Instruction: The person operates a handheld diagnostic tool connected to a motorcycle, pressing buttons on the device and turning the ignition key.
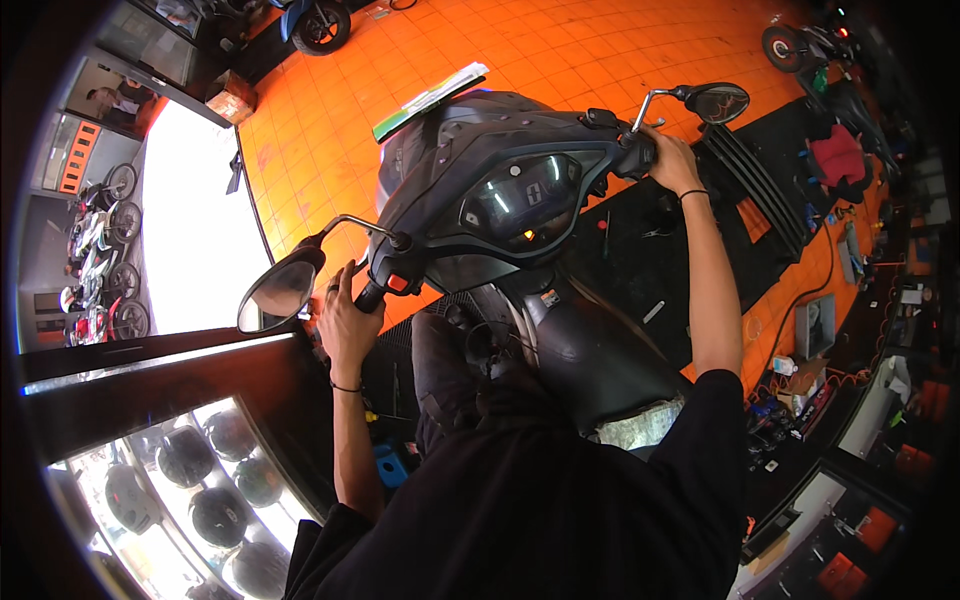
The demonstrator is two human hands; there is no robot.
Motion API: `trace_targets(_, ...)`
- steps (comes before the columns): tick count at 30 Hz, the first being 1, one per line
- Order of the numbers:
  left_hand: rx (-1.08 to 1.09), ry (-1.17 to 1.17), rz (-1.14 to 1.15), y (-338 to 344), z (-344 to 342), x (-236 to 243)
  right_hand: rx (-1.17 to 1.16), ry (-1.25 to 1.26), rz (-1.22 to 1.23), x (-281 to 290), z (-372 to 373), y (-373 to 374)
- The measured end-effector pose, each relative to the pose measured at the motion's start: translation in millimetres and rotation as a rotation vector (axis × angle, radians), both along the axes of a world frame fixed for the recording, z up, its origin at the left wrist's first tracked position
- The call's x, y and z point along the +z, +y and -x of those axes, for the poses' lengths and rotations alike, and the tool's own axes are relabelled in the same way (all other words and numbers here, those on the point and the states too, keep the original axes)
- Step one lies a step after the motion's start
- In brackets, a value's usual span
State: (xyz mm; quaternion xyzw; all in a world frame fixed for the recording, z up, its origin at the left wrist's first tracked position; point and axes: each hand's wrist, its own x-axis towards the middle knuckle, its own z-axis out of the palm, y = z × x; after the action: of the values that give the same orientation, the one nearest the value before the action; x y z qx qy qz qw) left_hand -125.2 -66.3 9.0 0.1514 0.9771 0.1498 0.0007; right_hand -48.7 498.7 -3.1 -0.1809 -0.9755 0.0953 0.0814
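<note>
A dark scooter stands in front of me, its handlebar turned so the right end sits farther away. My left hand [348,325] is wrapped round the left handlebar grip [371,296], fingers reaching forward by the lever. At the other end my right hand [674,163] closes round the right grip, which it mostly hides. Between them the digital dash [522,200] is lit, with a small orange light. Round mirrors rise on the left [280,292] and the right [720,102]. The black seat [590,350] is beside my leg.
A flat green-and-white item [430,100] lies on the scooter's front. Orange tiles [330,130] cover the floor. A person in red [840,158] crouches at right. Helmets [218,517] fill a lit case at lower left; parked motorcycles [105,250] stand outside. A blue stool [390,465] is near my left arm.
</note>
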Motion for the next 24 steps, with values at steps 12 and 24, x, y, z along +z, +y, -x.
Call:
trace_targets(12, -0.034, 0.013, -0.012, -3.9, 3.2, -7.0, -0.021, -0.038, -0.014, -8.3, 0.9, 7.0)
trace_targets(24, -0.001, -0.004, -0.013, -2.4, 1.7, -2.8, -0.021, -0.045, -0.011, -5.0, 1.6, 2.2)
